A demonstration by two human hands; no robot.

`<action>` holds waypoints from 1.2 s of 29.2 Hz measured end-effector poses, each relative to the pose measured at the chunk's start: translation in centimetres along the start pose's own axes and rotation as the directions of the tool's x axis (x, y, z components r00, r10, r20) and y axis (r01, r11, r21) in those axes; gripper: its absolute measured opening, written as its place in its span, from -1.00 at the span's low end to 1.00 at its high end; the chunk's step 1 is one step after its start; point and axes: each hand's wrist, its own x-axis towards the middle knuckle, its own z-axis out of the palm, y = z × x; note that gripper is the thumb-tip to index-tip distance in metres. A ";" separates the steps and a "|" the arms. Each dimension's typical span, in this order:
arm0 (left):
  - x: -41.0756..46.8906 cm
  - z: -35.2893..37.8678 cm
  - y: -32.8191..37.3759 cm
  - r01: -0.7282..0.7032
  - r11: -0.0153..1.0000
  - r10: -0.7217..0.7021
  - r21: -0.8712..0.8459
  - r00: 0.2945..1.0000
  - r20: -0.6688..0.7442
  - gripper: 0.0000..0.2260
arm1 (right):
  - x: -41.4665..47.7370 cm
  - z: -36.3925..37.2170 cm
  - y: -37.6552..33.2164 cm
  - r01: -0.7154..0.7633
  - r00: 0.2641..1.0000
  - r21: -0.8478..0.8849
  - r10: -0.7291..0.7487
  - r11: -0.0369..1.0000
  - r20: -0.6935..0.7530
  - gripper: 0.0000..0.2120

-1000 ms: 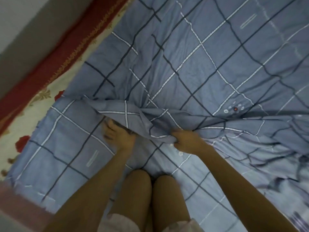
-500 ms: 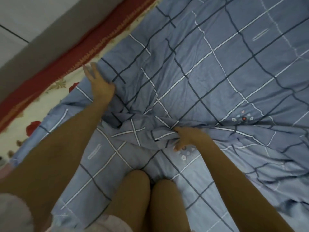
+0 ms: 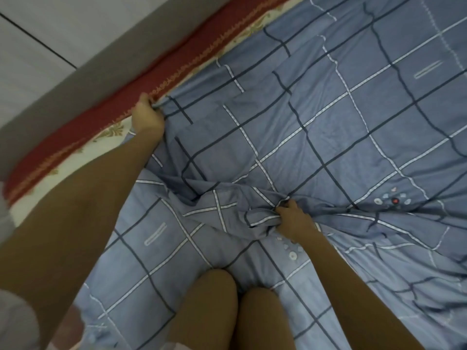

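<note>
A blue checked bed sheet with dark and white lines lies spread over the bed, bunched into a fold across the middle. My left hand reaches far to the left and grips the sheet's edge near the bed's side. My right hand grips the bunched fold of the sheet near the centre. My knees kneel on the lower part of the sheet.
A cream floral under-sheet with a red border shows along the bed's left side. Beyond it runs a grey bed frame edge and pale tiled floor.
My left hand has moved from the fold near my knees out to the far left edge of the sheet and taken hold of it. My right hand keeps holding the fold.
</note>
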 end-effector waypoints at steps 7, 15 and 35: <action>1.6 -0.1 0.2 -0.022 0.998 0.022 -0.057 1.000 0.007 -0.86 | 0.0 -0.5 -0.9 -0.083 0.995 0.054 0.080 0.995 0.063 -0.52; -2.0 -2.6 -4.4 0.189 0.968 -0.197 0.165 0.980 0.034 -0.54 | 0.9 -1.5 -5.2 -0.129 0.991 -0.099 0.131 0.987 0.006 -0.48; -1.5 -7.2 -10.5 0.150 0.884 -0.333 0.442 0.866 0.373 -0.34 | 3.4 -2.7 -10.4 -0.104 0.993 -0.271 0.116 0.957 0.030 -0.47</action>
